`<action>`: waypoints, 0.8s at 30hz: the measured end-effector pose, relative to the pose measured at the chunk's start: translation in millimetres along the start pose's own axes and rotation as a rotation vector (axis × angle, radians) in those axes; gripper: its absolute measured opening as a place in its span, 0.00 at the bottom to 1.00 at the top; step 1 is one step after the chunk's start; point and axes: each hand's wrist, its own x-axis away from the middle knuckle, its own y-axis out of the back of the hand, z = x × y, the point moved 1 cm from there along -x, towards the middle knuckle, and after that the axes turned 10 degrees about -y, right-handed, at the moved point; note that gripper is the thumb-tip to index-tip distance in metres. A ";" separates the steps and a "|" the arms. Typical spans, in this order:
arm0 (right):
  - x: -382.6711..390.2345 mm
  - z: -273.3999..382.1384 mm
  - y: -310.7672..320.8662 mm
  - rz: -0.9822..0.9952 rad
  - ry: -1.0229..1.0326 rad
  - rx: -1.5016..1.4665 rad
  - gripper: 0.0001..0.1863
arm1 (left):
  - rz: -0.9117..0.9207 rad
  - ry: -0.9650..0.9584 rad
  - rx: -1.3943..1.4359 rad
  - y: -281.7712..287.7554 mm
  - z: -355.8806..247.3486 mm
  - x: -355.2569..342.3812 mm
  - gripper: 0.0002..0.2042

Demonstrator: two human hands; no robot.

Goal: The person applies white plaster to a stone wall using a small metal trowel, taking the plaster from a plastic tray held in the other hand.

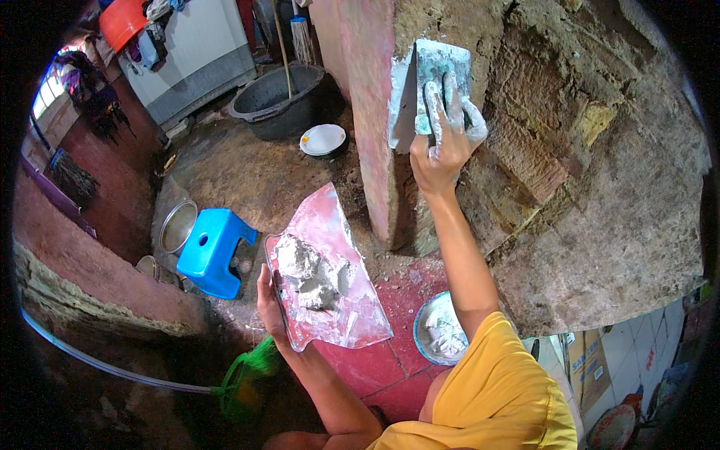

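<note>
My left hand (pixel 271 300) grips the edge of a pinkish, irregular board (pixel 336 217). Lumps of white putty (pixel 298 259) sit on it, with white smears around them. My right hand (pixel 446 146) is raised, its white-coated fingers spread along a flat putty knife (pixel 444 61) and gripping it. The blade lies against the wall corner, where a strip of white putty (pixel 402 97) shows on the edge. Below my right forearm, a bowl (pixel 442 328) of white putty stands on the red tiles. The underside of the board and my left fingertips are hidden.
A blue stool (pixel 214 251) stands left of the board. Further back are a black tub (pixel 277 101) with a stick in it and a white plate (pixel 322 139). A green broom (pixel 247 375) is near my left arm. Rough bare wall (pixel 600 247) fills the right.
</note>
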 end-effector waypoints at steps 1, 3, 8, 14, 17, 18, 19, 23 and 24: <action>-0.9 1.4 0.3 0.005 0.023 0.064 0.21 | -0.007 0.002 0.010 1.3 1.5 -0.4 0.20; -0.5 2.3 -0.9 -0.007 0.017 0.059 0.21 | -0.021 0.004 0.030 3.0 3.9 -1.7 0.20; 4.5 1.2 -3.0 0.001 0.009 0.085 0.21 | -0.030 -0.028 -0.008 8.3 4.9 -3.6 0.20; 10.1 2.4 -4.3 0.036 -0.008 0.118 0.22 | -0.013 0.003 0.006 6.3 1.9 -1.6 0.20; 13.9 2.7 -2.9 0.070 -0.004 0.108 0.22 | -0.010 -0.019 -0.012 5.6 2.2 -2.0 0.20; 14.9 2.0 -3.3 0.072 -0.001 0.108 0.22 | -0.012 -0.029 -0.017 5.2 2.6 -2.2 0.20; 15.7 1.2 -3.8 0.074 0.002 0.109 0.22 | -0.032 -0.041 -0.027 8.6 3.8 -3.4 0.20; 24.2 -2.0 -6.1 0.089 -0.016 0.094 0.23 | -0.043 -0.040 -0.026 15.6 5.2 -5.3 0.21; 25.4 -1.3 -5.3 0.095 -0.016 0.101 0.23 | -0.027 -0.026 -0.015 14.5 4.7 -5.1 0.21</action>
